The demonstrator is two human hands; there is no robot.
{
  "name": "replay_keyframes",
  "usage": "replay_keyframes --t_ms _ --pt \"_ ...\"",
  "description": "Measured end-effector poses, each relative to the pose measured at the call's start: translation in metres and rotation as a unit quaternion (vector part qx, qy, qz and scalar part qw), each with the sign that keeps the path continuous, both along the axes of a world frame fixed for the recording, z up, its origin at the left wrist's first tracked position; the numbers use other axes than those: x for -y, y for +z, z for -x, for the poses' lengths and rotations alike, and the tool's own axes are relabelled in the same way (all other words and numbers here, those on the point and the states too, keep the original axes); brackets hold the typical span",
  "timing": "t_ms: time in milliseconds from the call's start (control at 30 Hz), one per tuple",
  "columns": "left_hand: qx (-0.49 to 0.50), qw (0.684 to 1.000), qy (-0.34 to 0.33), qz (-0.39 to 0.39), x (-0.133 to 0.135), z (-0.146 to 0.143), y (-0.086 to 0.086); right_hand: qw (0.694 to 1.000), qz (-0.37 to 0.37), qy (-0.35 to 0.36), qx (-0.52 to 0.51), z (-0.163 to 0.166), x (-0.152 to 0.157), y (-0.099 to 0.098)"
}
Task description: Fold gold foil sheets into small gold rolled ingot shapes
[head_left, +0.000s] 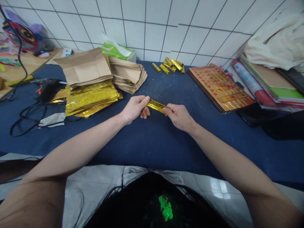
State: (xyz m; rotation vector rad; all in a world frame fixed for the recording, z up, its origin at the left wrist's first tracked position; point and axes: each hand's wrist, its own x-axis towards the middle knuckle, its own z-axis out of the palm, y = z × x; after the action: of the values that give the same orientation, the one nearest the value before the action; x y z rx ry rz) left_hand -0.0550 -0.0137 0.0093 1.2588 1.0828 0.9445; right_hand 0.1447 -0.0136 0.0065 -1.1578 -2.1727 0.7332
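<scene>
Between my two hands stretches a narrow strip of gold foil paper (156, 106), folded or rolled lengthwise, over the middle of the blue table. My left hand (137, 108) pinches its left end between thumb and fingers. At the other end, the thumb and fingers of my right hand (178, 115) are closed on it. Beyond my hands, several short gold foil rolls (172, 66) lie in a loose heap near the wall. To the left are stacked gold foil sheets (92, 98), with brown paper sheets (83, 68) on top and another brown stack (128, 72) beside them.
A glue gun (48, 88) with a looped black cord lies at the left. Behind the stacks stands a green tissue pack (118, 51). At the right are a stack of red-gold printed sheets (223, 87), a pile of books (273, 82) and a white cloth bag (276, 41).
</scene>
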Motion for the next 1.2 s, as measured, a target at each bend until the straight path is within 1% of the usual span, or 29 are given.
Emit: replay_keyframes --t_ms 33,100,267,333,467,567,633,700,800,900,967,1000,1033,1133,1200 --pt "0.000 1.000 0.004 -0.004 0.001 -0.001 0.000 1.000 -0.003 0.005 -0.002 0.000 0.001 0.000" --pt "-0.004 1.000 0.019 -0.018 0.002 -0.002 0.000 1.000 0.016 0.013 -0.022 0.002 0.002 -0.001" --pt "-0.015 0.998 0.021 -0.059 0.004 -0.003 -0.001 0.984 0.141 0.017 -0.104 0.004 0.002 -0.004" --pt "-0.011 0.997 0.014 -0.074 0.005 -0.003 -0.002 0.977 0.169 0.014 -0.129 0.003 0.001 -0.006" --pt "0.007 0.997 -0.005 -0.076 0.005 -0.003 -0.004 0.974 0.173 0.011 -0.143 0.001 -0.001 -0.005" --pt "0.016 0.998 -0.017 -0.063 0.006 -0.003 -0.003 0.981 0.149 0.018 -0.124 0.001 -0.001 -0.002" --pt "0.007 0.998 -0.010 -0.059 0.007 -0.004 -0.003 0.984 0.131 0.024 -0.115 0.002 0.000 0.000" --pt "0.000 0.998 0.003 -0.066 0.008 -0.005 -0.002 0.982 0.139 0.023 -0.123 0.003 0.001 0.000" --pt "0.007 0.996 0.013 -0.092 0.010 -0.007 -0.003 0.960 0.208 0.015 -0.185 0.006 0.002 -0.003" --pt "0.020 0.993 0.008 -0.119 0.012 -0.008 -0.004 0.918 0.294 0.011 -0.266 0.007 0.001 -0.006" --pt "0.021 0.992 0.007 -0.124 0.013 -0.009 -0.004 0.903 0.318 0.006 -0.290 0.008 0.001 -0.007" --pt "0.017 0.992 0.009 -0.122 0.014 -0.009 -0.003 0.905 0.314 0.002 -0.288 0.008 0.001 -0.007" --pt "0.010 0.993 0.015 -0.117 0.014 -0.010 -0.003 0.913 0.299 -0.005 -0.277 0.008 0.001 -0.007" --pt "-0.001 0.995 0.047 -0.084 0.015 -0.013 -0.002 0.953 0.210 -0.024 -0.218 0.009 0.002 -0.007" --pt "0.008 0.996 0.070 -0.055 0.015 -0.016 -0.002 0.971 0.153 -0.026 -0.184 0.009 0.002 -0.006"
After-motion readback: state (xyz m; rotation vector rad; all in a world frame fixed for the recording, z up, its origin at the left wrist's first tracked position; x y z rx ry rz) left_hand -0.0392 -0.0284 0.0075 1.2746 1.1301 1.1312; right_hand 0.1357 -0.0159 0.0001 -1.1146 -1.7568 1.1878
